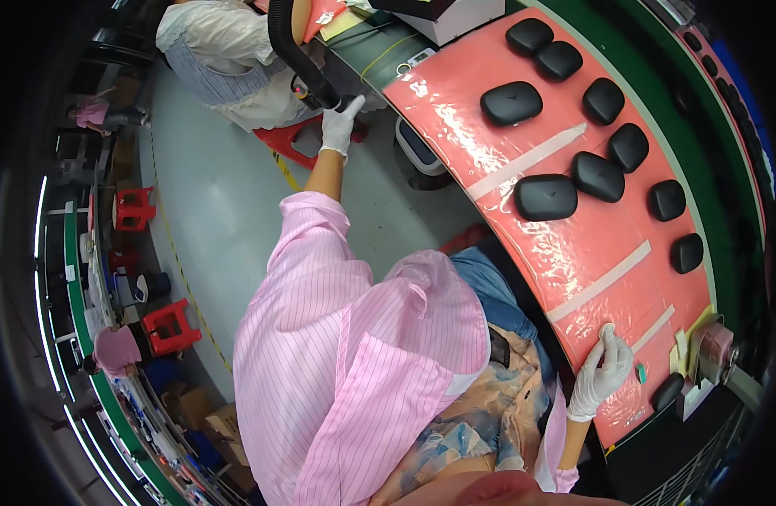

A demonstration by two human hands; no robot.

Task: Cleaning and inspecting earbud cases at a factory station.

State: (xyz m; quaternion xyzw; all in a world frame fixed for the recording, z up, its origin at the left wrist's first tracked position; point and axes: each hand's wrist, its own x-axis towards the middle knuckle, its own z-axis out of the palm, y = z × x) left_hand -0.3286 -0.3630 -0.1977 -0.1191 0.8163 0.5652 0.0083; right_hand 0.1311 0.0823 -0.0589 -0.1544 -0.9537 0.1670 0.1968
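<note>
My left hand [337, 130], in a white glove, is stretched out past the bench edge and closed around the lower end of a black corrugated hose [292, 42]. My right hand [600, 376], also gloved, is low over the near end of the pink mat [603, 244]. Its thumb and fingertips are pressed together around a small whitish bit that I cannot make out. Several rounded black cases [546, 197] lie spread over the mat's middle and far part, away from both hands. A single black case [668, 391] sits just right of my right hand, beside a small green piece [641, 373].
Pale tape strips [601, 280] cross the mat. A green conveyor belt [738, 211] runs along its far side. Beside my right hand stands a metal fixture [718, 350]. Another person [228, 63] sits at the upper left near a red stool [295, 143]. A bin [417, 148] stands below the bench.
</note>
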